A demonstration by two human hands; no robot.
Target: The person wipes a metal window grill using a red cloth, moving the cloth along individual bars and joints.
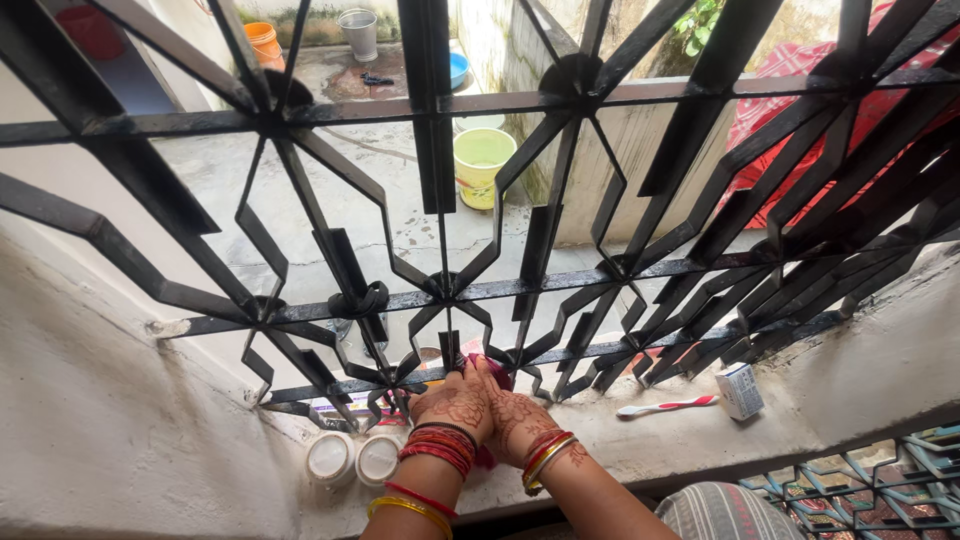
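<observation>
Here, both hands meet on the ledge [640, 445] by the black grille [440, 290]. The left hand [452, 403] and right hand [512, 415] curl tight around a small dark red thing [497, 369], mostly hidden between them. Both wrists bend up, bangles [440, 447] showing. Two white lids [352, 458] sit just left.

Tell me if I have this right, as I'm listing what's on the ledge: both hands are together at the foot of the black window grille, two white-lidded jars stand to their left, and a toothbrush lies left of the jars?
Not quite. The head view shows the toothbrush to the right of the hands, beside a small box, not left of the jars. The left hand and right hand do meet at the grille.
</observation>
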